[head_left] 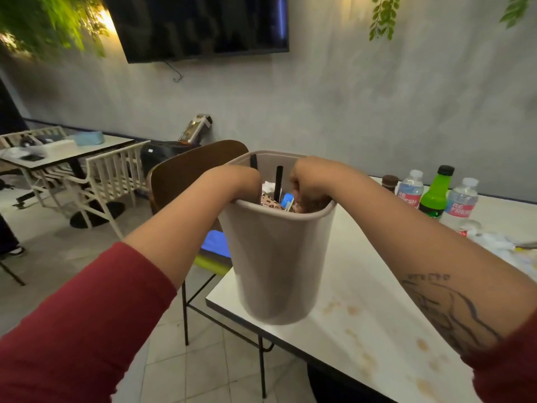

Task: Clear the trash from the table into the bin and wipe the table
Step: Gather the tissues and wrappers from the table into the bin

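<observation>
left grip (242, 181), right grip (308, 183) clutch bin (273, 257) rim; stained white table (369, 321), grey wall (363, 106)

A: Bin status?
B: Beige plastic bin (273, 257), slightly tilted, base over the table's (363, 286) left corner. Contact unclear, blurred. Left hand (244, 181) and right hand (308, 184) grip its rim. Inside: black straw (279, 181), blue scrap (287, 199), white paper (268, 186).
A: Table?
B: White top, brown stains (351, 309) on the near part. Far end: two water bottles (409, 190), green bottle (436, 193), crumpled wrappers (494, 242).
</observation>
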A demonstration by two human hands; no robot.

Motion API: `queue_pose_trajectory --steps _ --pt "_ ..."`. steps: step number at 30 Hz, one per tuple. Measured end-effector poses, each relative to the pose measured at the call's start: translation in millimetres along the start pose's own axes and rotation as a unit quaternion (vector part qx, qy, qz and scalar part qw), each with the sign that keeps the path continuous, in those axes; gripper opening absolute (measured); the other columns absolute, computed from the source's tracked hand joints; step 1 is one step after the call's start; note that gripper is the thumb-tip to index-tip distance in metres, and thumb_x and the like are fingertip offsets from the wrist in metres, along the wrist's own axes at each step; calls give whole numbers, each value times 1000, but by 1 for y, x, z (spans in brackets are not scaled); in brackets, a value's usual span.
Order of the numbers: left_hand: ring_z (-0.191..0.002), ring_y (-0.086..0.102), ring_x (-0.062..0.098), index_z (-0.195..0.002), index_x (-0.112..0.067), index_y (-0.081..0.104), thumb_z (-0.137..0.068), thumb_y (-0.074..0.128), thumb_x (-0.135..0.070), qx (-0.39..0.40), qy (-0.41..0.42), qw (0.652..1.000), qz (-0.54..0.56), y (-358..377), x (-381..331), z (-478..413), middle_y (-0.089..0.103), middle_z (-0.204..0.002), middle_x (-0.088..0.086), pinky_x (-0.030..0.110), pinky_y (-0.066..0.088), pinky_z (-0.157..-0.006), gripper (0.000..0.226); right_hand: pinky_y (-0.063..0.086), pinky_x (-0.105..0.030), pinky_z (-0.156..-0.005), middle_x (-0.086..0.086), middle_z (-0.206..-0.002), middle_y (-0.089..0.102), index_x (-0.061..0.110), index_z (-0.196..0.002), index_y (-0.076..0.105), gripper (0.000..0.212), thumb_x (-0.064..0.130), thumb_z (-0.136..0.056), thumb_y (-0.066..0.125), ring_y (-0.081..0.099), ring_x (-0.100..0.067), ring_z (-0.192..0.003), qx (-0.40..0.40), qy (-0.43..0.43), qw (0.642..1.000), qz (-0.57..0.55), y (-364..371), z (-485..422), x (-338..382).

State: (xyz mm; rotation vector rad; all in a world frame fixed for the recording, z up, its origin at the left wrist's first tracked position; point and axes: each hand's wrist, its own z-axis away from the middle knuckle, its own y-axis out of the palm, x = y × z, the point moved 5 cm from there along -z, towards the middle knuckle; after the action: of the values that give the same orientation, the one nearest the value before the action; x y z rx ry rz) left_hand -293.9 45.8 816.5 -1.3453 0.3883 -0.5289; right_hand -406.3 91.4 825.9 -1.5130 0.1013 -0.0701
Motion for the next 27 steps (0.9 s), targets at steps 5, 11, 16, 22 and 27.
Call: queue_pose_trajectory --steps 5,11,16,22,27 --pt "-108 58 26 -118 -11 65 -91 54 -17 40 -3 999 6 4 0 -1 62 -119 8 40 47 -98 29 42 -26 -62 -3 -86 61 13 -104 71 25 11 -80 65 54 -21 -71 63 -16 997 27 1 9 5" --pt "-105 59 24 -110 -14 69 -85 63 -15 -54 -5 994 94 -11 1 5 64 -116 7 39 50 -94 26 39 -22 -51 -9 -91 64 5 -105 68 24 8 -81 66 52 -17 -61 4 -27 998 -62 -12 14 1" --pt "-106 59 22 -112 -15 67 -87 57 -12 -173 -7 973 154 -43 -20 21 65 -116 6 32 47 -91 27 45 -28 -70 -12 -99 71 8 -95 73 17 5 -80 65 64 -24 -92 -135 -46 980 -139 -34 17 -18" --pt "-109 58 24 -107 -16 68 -87 55 -12 -261 12 947 186 -75 -79 21 65 -116 7 35 47 -96 25 49 -27 -70 -4 -90 68 19 -88 74 19 4 -79 64 62 -21 -83 -228 -20 951 -207 -49 41 -75" --pt "-104 59 22 -101 -19 68 -85 53 -13 -302 55 933 188 -87 -141 14 66 -108 3 34 48 -90 23 52 -31 -83 -4 -96 70 18 -91 74 16 9 -80 66 64 -20 -91 -259 12 940 -222 -47 67 -130"
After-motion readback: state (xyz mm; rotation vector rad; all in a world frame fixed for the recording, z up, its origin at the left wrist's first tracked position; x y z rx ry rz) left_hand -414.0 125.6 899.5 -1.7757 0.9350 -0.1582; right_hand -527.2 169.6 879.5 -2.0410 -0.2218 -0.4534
